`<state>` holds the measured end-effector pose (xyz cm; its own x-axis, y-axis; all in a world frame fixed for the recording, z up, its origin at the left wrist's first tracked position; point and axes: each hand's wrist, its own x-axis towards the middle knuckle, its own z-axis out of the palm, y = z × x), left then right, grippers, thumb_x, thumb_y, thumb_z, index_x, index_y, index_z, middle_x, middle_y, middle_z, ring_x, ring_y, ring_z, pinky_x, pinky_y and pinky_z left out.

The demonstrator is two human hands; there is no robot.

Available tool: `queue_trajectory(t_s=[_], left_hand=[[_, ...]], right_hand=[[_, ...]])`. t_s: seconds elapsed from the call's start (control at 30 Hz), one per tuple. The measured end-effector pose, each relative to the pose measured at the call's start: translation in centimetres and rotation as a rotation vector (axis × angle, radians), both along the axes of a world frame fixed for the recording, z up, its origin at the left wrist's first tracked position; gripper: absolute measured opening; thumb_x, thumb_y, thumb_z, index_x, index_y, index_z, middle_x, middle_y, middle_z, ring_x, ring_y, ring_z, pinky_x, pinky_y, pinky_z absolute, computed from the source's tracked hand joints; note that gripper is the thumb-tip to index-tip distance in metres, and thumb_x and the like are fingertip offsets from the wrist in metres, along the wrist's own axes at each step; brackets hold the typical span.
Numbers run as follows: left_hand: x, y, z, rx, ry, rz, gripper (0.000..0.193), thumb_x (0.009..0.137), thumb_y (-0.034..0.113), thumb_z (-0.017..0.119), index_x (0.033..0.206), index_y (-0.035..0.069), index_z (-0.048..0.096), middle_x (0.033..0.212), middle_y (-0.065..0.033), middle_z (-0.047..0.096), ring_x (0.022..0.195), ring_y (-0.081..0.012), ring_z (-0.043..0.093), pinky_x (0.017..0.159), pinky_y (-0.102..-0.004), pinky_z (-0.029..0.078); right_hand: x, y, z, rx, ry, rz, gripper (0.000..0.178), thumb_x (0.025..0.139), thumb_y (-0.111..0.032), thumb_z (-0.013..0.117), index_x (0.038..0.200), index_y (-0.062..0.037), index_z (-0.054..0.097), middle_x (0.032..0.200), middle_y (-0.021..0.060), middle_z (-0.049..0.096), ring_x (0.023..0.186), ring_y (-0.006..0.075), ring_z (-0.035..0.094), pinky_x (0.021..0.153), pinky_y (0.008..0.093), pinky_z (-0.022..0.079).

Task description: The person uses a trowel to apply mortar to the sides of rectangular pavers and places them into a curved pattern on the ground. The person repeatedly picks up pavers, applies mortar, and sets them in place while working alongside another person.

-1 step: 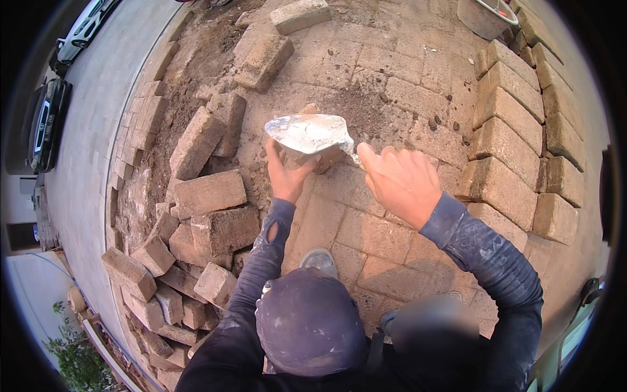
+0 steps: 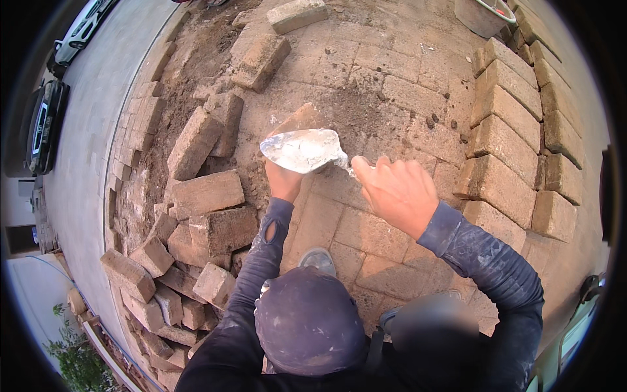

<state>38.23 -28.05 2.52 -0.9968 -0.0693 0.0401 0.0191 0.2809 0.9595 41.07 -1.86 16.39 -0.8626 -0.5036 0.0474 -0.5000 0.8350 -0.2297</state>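
Note:
My right hand (image 2: 403, 194) is closed round the handle of a mason's trowel (image 2: 304, 149). The pointed metal blade extends leftward, smeared whitish-grey. Beneath and beyond it is a tan brick (image 2: 302, 119), only its far end showing. My left hand (image 2: 283, 181) grips this brick from the near side, its fingers mostly hidden behind the blade. Whether the blade touches the brick, I cannot tell.
Loose bricks (image 2: 209, 193) lie in a heap at left, with more bricks (image 2: 261, 62) on the dirt beyond. Stacked bricks (image 2: 503, 153) line the right side. A bucket (image 2: 482, 17) stands far right. Brick paving (image 2: 372, 235) lies underfoot. Two cars (image 2: 47, 124) are parked far left.
The trowel has come slightly nearer and to the left, so it now covers my left fingers and thumb. More of the brick's far end shows.

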Motion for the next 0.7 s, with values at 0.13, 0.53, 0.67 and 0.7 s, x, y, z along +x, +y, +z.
queue_trajectory(t_s=[0.13, 0.53, 0.67, 0.7], left_hand=[[0.7, 2.3, 0.5, -0.037, 0.147, 0.142, 0.096, 0.071, 0.021, 0.089, 0.146, 0.002, 0.033, 0.138, -0.0161, 0.049, 0.128, -0.028, 0.05, 0.109, -0.0441, 0.04], [1.3, 6.9, 0.7, -0.142, 0.261, 0.405, 0.09, 0.076, 0.017, 0.088, 0.143, 0.0, 0.029, 0.132, -0.0177, 0.045, 0.117, -0.0276, 0.053, 0.099, -0.0384, 0.048], [1.8, 6.7, 1.0, -0.042, 0.196, 0.434, 0.104, 0.071, 0.023, 0.092, 0.145, -0.004, 0.026, 0.139, -0.0211, 0.039, 0.126, -0.0296, 0.047, 0.106, -0.0415, 0.041], [1.9, 6.4, 1.7, -0.052, 0.153, 0.355, 0.104, 0.071, 0.024, 0.092, 0.146, -0.005, 0.025, 0.139, -0.0209, 0.039, 0.127, -0.0291, 0.047, 0.106, -0.0411, 0.041]], right_hand=[[-2.0, 2.3, -2.4, -0.015, 0.01, -0.146, 0.026, 0.088, -0.023, 0.065, 0.102, -0.0074, 0.049, 0.069, 0.0165, 0.065, 0.061, 0.0353, 0.068, 0.053, 0.0488, 0.051], [-0.2, -0.9, -5.7, -0.56, -0.267, -0.473, 0.029, 0.09, -0.022, 0.06, 0.105, 0.0017, 0.051, 0.077, 0.0278, 0.066, 0.074, 0.0488, 0.065, 0.066, 0.0557, 0.051], [1.9, -2.8, -5.9, -0.872, -0.32, -0.565, 0.032, 0.089, -0.021, 0.062, 0.108, 0.0029, 0.052, 0.082, 0.03, 0.066, 0.08, 0.0486, 0.066, 0.069, 0.0547, 0.051], [2.9, -3.5, -7.1, -0.933, -0.327, -0.588, 0.034, 0.088, -0.022, 0.063, 0.109, 0.0029, 0.053, 0.084, 0.0307, 0.066, 0.081, 0.0488, 0.066, 0.07, 0.0544, 0.051]])
